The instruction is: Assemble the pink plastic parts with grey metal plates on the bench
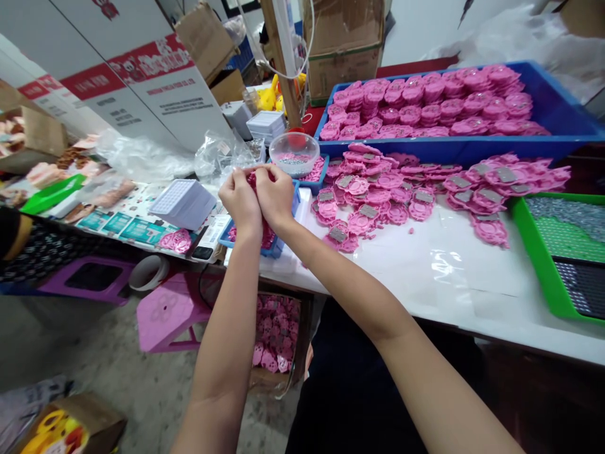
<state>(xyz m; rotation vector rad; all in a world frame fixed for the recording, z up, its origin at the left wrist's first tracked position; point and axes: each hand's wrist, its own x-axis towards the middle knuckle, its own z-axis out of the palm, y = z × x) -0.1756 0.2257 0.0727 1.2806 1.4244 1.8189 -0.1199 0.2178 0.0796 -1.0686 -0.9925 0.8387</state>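
Forearms stretched, left hand and right hand cupping reddish bits. Pink stacks at the worker's one o'clock looked done, loose pieces not.

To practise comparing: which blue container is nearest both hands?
The front basket, beneath left hand and right hand; the rear basket and large tray sit beyond.

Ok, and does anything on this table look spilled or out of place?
Small pink bits lie loose on the white tabletop, just in front of the jumbled heap of pink pieces, perhaps stray scraps. The heap itself looks untidy beside the large blue bin, where similar pieces sit stacked in rows.
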